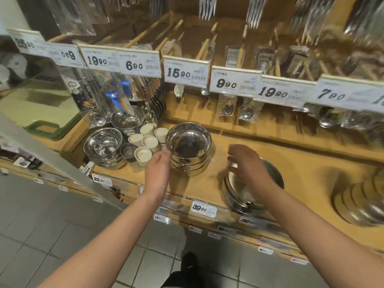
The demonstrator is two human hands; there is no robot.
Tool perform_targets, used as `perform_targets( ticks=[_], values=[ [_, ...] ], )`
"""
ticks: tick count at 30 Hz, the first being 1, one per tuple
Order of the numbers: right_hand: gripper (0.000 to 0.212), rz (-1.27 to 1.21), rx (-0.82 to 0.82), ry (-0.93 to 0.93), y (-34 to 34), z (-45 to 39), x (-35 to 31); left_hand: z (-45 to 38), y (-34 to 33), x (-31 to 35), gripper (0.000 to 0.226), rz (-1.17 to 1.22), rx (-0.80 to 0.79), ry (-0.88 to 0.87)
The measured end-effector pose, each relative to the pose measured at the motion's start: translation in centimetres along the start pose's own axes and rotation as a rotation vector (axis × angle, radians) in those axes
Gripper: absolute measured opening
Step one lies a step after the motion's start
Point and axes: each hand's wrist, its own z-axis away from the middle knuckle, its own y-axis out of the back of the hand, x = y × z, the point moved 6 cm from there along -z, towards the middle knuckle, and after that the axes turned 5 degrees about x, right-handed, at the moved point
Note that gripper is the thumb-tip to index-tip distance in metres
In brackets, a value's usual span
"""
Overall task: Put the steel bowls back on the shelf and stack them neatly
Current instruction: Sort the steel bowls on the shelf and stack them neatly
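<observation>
Left hand point(158, 171): forearm extended forward from lower left, palm turned inward, fingers straight and close together, tips at or touching the left wall of the stack of shiny round steel bowls point(189, 150); contact itself is blurred, cannot tell for sure. It holds nothing.

Right hand point(247, 163): forearm extended from lower right, wrist bent down, fingers spread and loosely arched, hovering over a second, lower stack of steel bowls point(245, 194) directly under and just beyond the palm. Motion blur hides whether the fingertips touch the rim; nothing is gripped.

The first bowl stack stands upright on the light wooden shelf point(301, 175), between the two hands, just right of the left fingertips. Left of the left hand: a cluster of small cream-lidded shaker jars point(145, 142), then another nested pile of steel bowls point(105, 146). Far right of the right hand, a blurred row of steel dishes point(361, 202) lies on the same shelf.
</observation>
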Motion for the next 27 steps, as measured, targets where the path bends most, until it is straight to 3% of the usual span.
perform_targets(
  ticks=[3, 12, 16, 19, 22, 24, 27],
  values=[
    [0.025, 0.195, -0.058, 0.208, 3.2, 4.8, 2.3, 4.7, -1.1, -0.5, 0.013, -0.027, -0.076, -0.128],
    [0.032, 0.121, 0.019, 0.236, 10.8, 10.1, 9.4, 12.6, -4.5, -3.5, 0.018, -0.149, -0.213, -0.174],
    [0.059, 0.128, 0.061, 0.125, 13.0, 9.0, 12.6, 12.8, -6.2, -5.0, 0.042, -0.202, -0.270, -0.130],
    [0.087, 0.116, 0.005, 0.058, 13.0, 7.0, 14.3, 11.5, -8.0, -6.4, 0.058, -0.171, -0.356, -0.085],
    [0.112, 0.054, -0.092, 0.055, 12.2, 4.7, 15.1, 10.0, -9.8, -7.6, 0.089, -0.161, -0.479, -0.113],
    [0.113, 0.001, -0.156, 0.095, 11.6, 3.3, 15.3, 9.0, -10.8, -8.3, 0.097, -0.163, -0.548, -0.151],
    [0.099, -0.086, -0.206, 0.154, 11.1, 1.7, 15.1, 8.2, -12.0, -8.6, 0.082, -0.121, -0.612, -0.190]
  ],
)
